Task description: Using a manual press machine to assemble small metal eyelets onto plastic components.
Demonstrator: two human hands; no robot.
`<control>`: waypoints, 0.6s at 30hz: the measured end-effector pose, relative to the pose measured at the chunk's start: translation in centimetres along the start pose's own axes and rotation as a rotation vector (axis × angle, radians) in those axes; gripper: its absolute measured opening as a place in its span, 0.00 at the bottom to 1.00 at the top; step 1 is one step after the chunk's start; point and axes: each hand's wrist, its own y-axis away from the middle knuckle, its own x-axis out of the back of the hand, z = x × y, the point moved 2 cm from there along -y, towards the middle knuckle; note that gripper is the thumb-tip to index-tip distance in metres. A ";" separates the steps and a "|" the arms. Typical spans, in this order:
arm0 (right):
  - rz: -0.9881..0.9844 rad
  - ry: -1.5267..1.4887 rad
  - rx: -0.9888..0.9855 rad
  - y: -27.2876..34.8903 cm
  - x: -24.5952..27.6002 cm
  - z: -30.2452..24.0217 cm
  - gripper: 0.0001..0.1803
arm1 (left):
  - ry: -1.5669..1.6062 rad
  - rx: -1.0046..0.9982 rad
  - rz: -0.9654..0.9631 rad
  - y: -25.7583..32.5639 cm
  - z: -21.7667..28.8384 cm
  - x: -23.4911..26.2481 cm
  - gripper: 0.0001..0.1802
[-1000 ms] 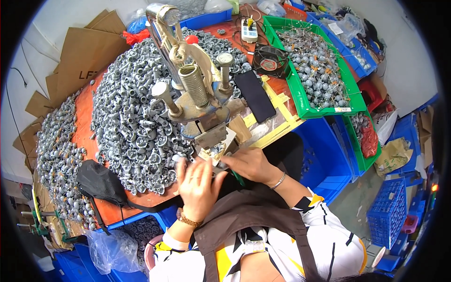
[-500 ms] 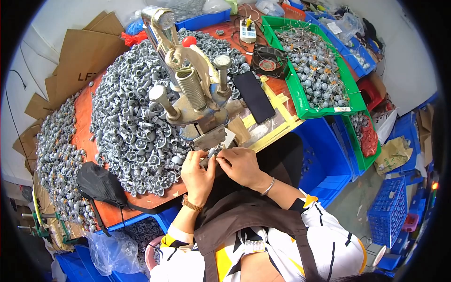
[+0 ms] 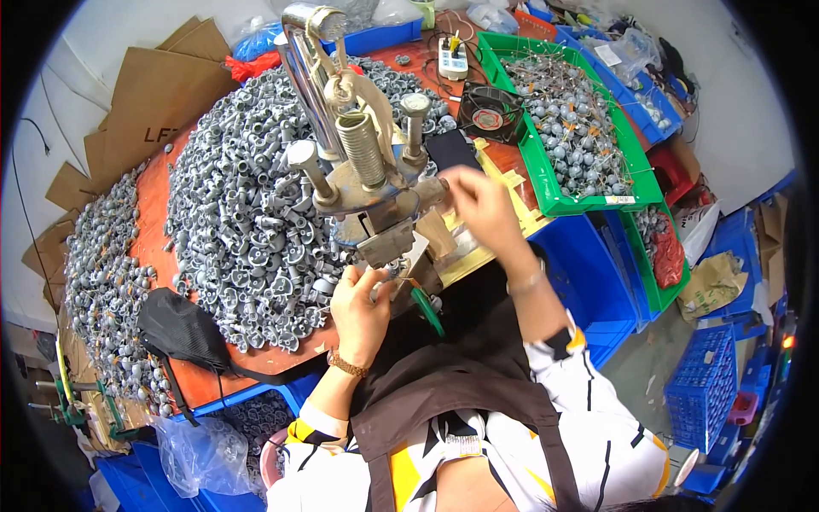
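A metal bench press (image 3: 367, 200) with a coil spring and two posts stands at the table's front edge. My left hand (image 3: 360, 311) is closed at its lower jaw, fingertips pinching a small grey plastic part (image 3: 394, 268). Raised beside the press, my right hand (image 3: 485, 209) has its curled fingers close to the end of a metal shaft (image 3: 433, 189); motion blur hides whether they grip it. Below the jaw a slim green object (image 3: 426, 312) hangs over my dark apron. Behind the press, a large heap of grey plastic parts (image 3: 247, 213) covers the table.
A black phone (image 3: 450, 152) lies partly behind my right hand, near a small fan (image 3: 490, 113) and a power strip (image 3: 452, 58). At right stands a green tray (image 3: 554, 203) of wired grey parts. A black pouch (image 3: 181, 326) sits at the left edge, with blue bins (image 3: 589, 303) below the table.
My right hand has left the jaw and moved up and right to the side of the press. The green object has come into view. My left hand stays at the jaw.
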 end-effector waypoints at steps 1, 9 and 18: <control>-0.030 -0.083 -0.001 -2.5 0.4 -0.1 0.12 | -0.002 -0.005 0.002 0.0 0.0 0.1 0.11; 0.059 -0.509 0.289 -6.2 0.5 -8.8 0.20 | -0.073 -0.010 0.010 0.1 0.2 -0.1 0.11; -0.022 0.003 0.878 7.0 2.8 -6.3 0.19 | -0.165 -0.023 -0.056 0.3 0.4 0.2 0.12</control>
